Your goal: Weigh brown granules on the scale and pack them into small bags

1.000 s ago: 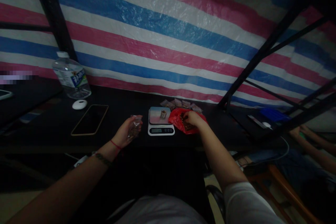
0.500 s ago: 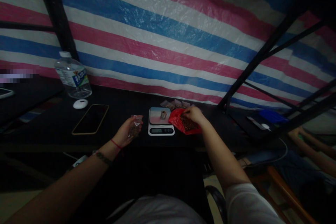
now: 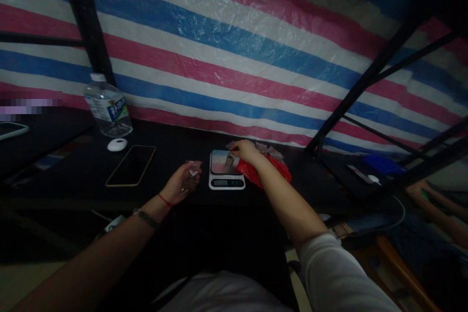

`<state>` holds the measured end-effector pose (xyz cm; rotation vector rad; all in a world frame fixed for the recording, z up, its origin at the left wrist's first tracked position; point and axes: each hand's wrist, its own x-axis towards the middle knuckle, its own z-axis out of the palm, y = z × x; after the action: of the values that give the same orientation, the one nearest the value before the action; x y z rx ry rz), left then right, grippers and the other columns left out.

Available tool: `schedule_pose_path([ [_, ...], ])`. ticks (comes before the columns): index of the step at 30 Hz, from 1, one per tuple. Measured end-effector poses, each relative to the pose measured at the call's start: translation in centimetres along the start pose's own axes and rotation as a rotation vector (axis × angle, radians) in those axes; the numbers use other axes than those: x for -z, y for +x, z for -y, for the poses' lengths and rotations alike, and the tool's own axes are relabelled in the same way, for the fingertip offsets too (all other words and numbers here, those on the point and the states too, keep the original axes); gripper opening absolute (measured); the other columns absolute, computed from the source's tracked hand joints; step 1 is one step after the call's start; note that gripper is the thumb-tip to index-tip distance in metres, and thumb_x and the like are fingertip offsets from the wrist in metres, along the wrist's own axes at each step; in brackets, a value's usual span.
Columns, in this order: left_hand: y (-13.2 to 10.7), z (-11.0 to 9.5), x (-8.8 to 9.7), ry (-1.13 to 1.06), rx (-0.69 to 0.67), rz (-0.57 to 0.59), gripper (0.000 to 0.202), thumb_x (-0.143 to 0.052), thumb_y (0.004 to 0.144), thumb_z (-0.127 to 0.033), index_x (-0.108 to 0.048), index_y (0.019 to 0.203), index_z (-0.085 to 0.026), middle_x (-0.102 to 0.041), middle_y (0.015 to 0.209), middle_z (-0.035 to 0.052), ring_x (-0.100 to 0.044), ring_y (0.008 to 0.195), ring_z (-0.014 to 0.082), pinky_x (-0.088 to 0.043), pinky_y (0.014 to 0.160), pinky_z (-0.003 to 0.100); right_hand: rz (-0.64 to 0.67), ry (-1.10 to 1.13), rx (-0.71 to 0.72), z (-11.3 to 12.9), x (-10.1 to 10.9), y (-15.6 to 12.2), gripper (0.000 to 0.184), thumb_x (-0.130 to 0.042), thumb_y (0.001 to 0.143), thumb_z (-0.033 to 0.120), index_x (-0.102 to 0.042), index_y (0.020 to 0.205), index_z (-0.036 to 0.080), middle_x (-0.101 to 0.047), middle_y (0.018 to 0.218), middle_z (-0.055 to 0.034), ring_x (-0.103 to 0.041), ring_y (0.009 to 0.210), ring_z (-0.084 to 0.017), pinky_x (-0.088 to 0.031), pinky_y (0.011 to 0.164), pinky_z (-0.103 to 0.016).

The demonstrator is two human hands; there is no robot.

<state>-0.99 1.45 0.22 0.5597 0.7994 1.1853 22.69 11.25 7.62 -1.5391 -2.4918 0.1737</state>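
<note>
In my left hand [image 3: 179, 184] is a small clear plastic bag [image 3: 190, 179] with brown bits inside, held left of the scale. A white digital scale [image 3: 226, 184] sits on the black table, and a small cup-like container [image 3: 229, 160] stands on its shiny plate. My right hand [image 3: 244, 150] is just above that container with its fingers pinched together; what is between them is too small to make out. Under my right forearm lies an open red plastic bag [image 3: 280, 168], its contents now mostly covered by the arm. Several small filled clear bags [image 3: 272, 151] lie behind it.
A phone [image 3: 130, 165], a white oval case [image 3: 117, 145] and a large clear bottle [image 3: 109, 112] are on the left. Striped sheeting [image 3: 219, 58] hangs behind the table. Black metal poles [image 3: 347, 102] slant at both sides. Another person's arm [image 3: 435, 200] shows at far right.
My right hand has come out of the red bag and moved left to the container on the scale. My left hand still holds the clear bag. The view has shifted slightly.
</note>
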Motion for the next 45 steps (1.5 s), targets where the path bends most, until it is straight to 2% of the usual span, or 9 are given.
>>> schedule_pose_path([
  [5,0.3,0.2,0.3,-0.005,0.009,0.007,0.025,-0.052,0.086,-0.031,-0.064,0.099,-0.013,-0.063,0.073,0.0028,-0.059,0.054,0.0108,-0.047,0.046,0.02,0.017,-0.013,0.033,0.5,0.2,0.3,0.021,-0.064,0.079,0.014,-0.074,0.097,0.019,-0.072,0.104,-0.0045,-0.066,0.093,-0.017,-0.046,0.083,-0.022],
  [12,0.5,0.3,0.5,-0.001,0.012,0.002,0.026,-0.047,0.089,-0.031,-0.063,0.101,-0.013,-0.063,0.073,0.0029,-0.06,0.054,0.0107,-0.046,0.046,0.02,0.096,-0.086,0.054,1.4,0.1,0.3,0.017,-0.067,0.076,0.018,-0.075,0.091,0.019,-0.073,0.092,-0.0034,-0.066,0.083,-0.016,-0.046,0.073,-0.021],
  [21,0.9,0.5,1.0,0.001,-0.005,0.042,0.027,-0.051,0.087,-0.032,-0.063,0.103,-0.014,-0.063,0.076,0.0027,-0.06,0.056,0.0108,-0.05,0.05,0.021,0.064,-0.114,0.042,1.0,-1.0,1.0,0.029,-0.067,0.073,0.012,-0.073,0.101,0.016,-0.072,0.103,-0.0093,-0.066,0.096,-0.024,-0.048,0.084,-0.027],
  [25,1.2,0.7,1.3,0.003,-0.015,0.057,0.029,-0.053,0.086,-0.034,-0.063,0.103,-0.014,-0.064,0.077,0.0029,-0.06,0.057,0.0107,-0.049,0.05,0.021,0.048,-0.113,0.05,0.8,-1.1,1.0,0.03,-0.066,0.074,0.012,-0.072,0.104,0.017,-0.071,0.106,-0.0082,-0.064,0.1,-0.022,-0.046,0.088,-0.026],
  [35,1.0,0.6,0.9,0.012,-0.022,0.044,0.028,-0.048,0.089,-0.032,-0.062,0.103,-0.012,-0.063,0.076,0.0031,-0.06,0.058,0.0106,-0.049,0.051,0.02,0.052,-0.061,0.067,0.7,-0.1,0.2,0.026,-0.067,0.077,0.018,-0.072,0.103,0.019,-0.071,0.107,-0.0057,-0.065,0.098,-0.02,-0.046,0.086,-0.025],
  [45,0.6,0.3,0.6,0.012,0.005,0.024,0.028,-0.045,0.091,-0.031,-0.062,0.103,-0.013,-0.063,0.074,0.0023,-0.06,0.055,0.0106,-0.046,0.045,0.019,-0.055,0.081,0.079,-0.7,-0.4,0.5,0.032,-0.049,0.085,0.005,-0.071,0.104,0.018,-0.07,0.111,-0.0049,-0.064,0.104,-0.016,-0.045,0.094,-0.025],
])
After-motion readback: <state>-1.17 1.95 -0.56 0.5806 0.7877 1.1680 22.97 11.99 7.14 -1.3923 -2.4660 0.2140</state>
